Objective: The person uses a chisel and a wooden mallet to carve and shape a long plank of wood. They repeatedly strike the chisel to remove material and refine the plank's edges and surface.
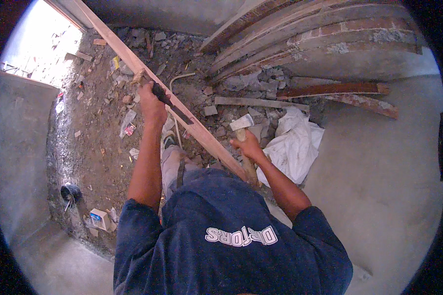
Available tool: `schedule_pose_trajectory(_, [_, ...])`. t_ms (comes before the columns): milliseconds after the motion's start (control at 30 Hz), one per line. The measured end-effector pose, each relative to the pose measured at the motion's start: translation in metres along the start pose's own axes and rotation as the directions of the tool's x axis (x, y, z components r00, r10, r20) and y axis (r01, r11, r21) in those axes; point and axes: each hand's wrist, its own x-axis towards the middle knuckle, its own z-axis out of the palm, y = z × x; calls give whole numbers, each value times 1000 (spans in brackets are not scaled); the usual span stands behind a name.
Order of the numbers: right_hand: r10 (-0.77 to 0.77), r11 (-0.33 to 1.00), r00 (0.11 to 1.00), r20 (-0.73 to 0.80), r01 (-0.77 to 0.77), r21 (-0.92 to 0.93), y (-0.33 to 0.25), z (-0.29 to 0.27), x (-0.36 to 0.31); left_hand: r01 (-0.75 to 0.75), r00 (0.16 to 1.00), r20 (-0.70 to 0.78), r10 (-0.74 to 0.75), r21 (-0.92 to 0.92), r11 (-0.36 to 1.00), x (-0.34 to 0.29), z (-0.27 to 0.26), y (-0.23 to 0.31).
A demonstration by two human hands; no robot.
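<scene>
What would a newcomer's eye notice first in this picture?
A long wooden plank slants from the upper left to the centre, the left hand holding a dark tool over it. Right of it, the right hand grips a hammer-like tool. A crumpled white sheet lies farther right.

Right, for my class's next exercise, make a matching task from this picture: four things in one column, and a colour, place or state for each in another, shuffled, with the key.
Things:
1. Hammer-like tool
2. Long wooden beam
3. Crumpled sheet
4. Round object

Descriptions:
A. Black, on the dirt floor at lower left
B. Gripped in the right hand
C. White, to the right of that hand
D. Slanting down from the upper left

Pairs: 1-B, 2-D, 3-C, 4-A
</scene>
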Motion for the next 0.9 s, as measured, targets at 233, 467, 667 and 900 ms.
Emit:
schedule_pose_trajectory(233, [77,996,996,46,-79,44,-8,-7,8,-274,953,55,299,583,765,-10,12,-1])
schedule_pose_trajectory(467, [-37,998,999,34,39,-56,-58,-29,27,-168,984,-28,175,171,971,18,18,-20])
schedule_pose_trajectory(667, [-17,998,988,155,25,-54,-115,-55,74,-138,986,-73,152,164,977,23,22,-25])
schedule_pose_trajectory(900, [-234,965,922,308,259,-46,-152,-34,118,-113,975,-173,137,143,983,33,12,-35])
